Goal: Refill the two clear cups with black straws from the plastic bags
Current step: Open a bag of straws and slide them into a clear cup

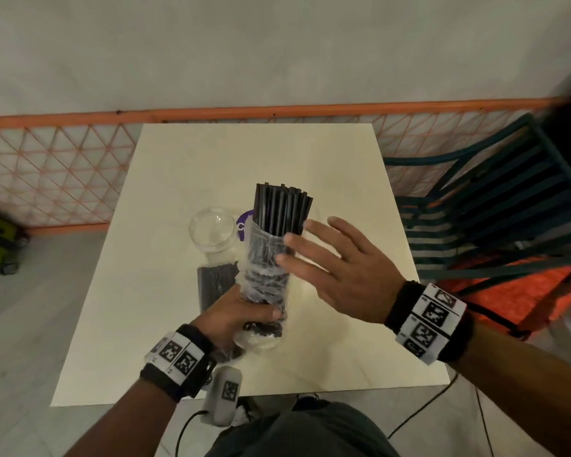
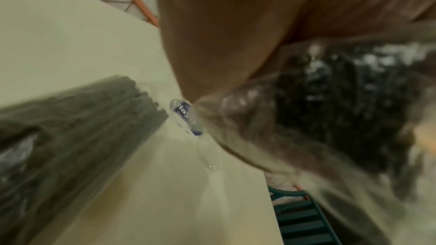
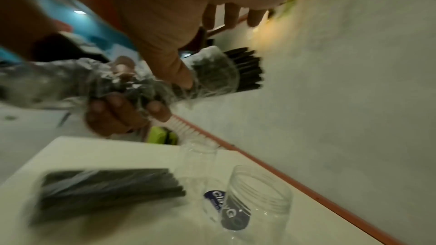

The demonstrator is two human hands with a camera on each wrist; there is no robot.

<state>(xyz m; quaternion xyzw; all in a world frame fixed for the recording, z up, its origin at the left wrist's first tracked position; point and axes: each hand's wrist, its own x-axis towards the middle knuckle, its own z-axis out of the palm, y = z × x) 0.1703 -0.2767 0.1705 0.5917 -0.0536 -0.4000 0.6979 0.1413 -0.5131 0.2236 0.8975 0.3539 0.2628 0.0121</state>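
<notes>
The left hand [image 1: 241,311] gripped a bag [image 1: 264,275] of straws [image 1: 282,209]; the right hand [image 1: 340,268] lay spread, apparently touching it. Next: tip them into a cup [image 1: 213,234].

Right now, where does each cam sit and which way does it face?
Head: above, facing down at the white table; both hands and wristbands show.
Left wrist: under the left hand, facing the crinkled clear plastic bag of black straws it grips.
Right wrist: under the open right hand, facing the left hand and the empty clear plastic cup.
All three share the bag; the cup shows in head and right wrist.
</notes>
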